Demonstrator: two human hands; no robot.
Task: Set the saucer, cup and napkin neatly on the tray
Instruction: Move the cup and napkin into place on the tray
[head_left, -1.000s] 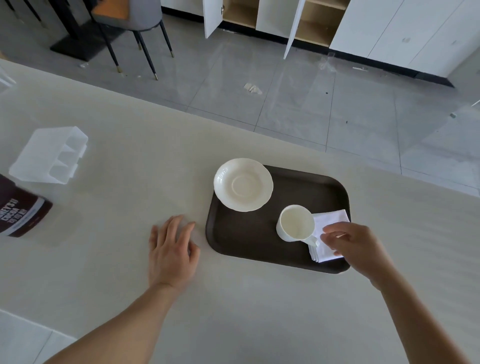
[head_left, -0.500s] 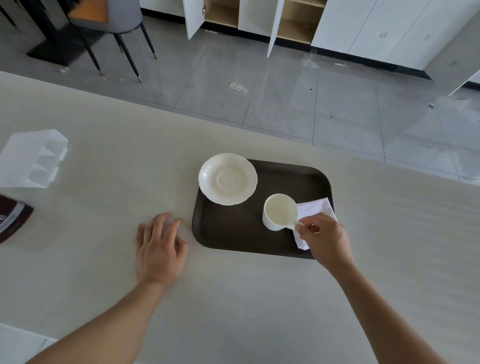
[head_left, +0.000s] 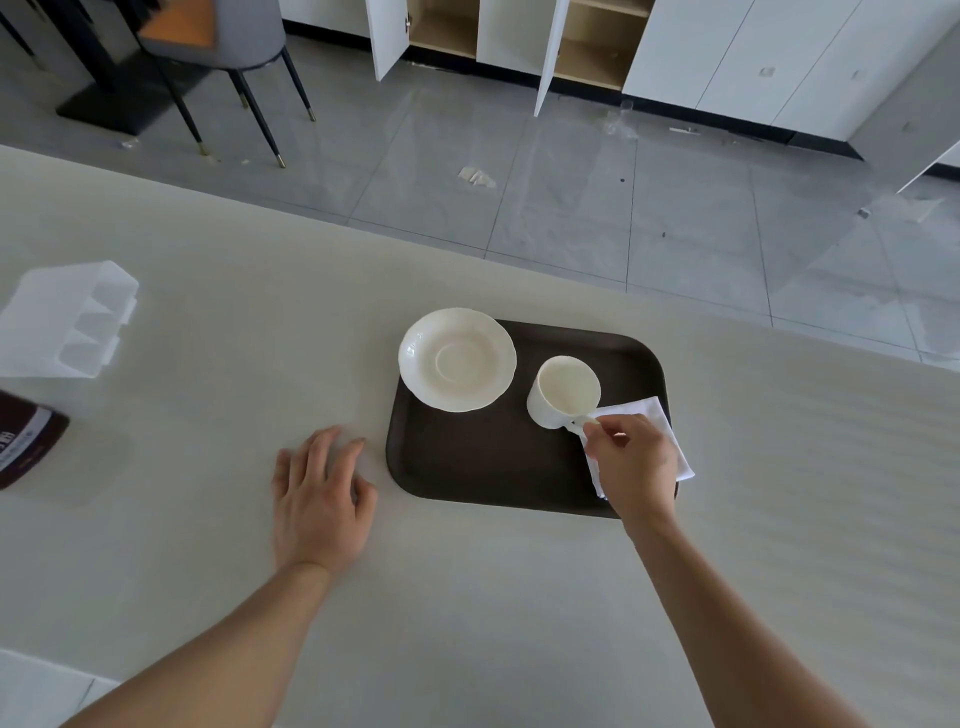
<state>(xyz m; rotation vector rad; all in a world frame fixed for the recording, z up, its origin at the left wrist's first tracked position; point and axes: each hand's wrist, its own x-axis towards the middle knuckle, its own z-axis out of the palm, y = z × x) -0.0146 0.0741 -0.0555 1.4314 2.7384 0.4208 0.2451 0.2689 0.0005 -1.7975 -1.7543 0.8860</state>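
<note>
A dark brown tray (head_left: 488, 467) lies on the pale table. A white scalloped saucer (head_left: 457, 359) rests on its far left corner, overhanging the rim. The white cup (head_left: 563, 392) is tilted and lifted slightly beside the saucer, with my right hand (head_left: 631, 462) pinching its handle. A folded white napkin (head_left: 652, 415) lies on the tray's right side, partly hidden under my right hand and poking over the rim. My left hand (head_left: 319, 496) lies flat on the table just left of the tray, fingers spread, holding nothing.
A translucent white plastic holder (head_left: 67, 322) sits at the far left of the table, with a dark brown labelled container (head_left: 23, 441) near it. Beyond the table's far edge are grey floor tiles, a chair (head_left: 218, 62) and open white cabinets (head_left: 519, 41).
My right hand moved from the napkin to the cup's handle and took hold; the cup now tips up toward the saucer. My left hand stays flat on the table.
</note>
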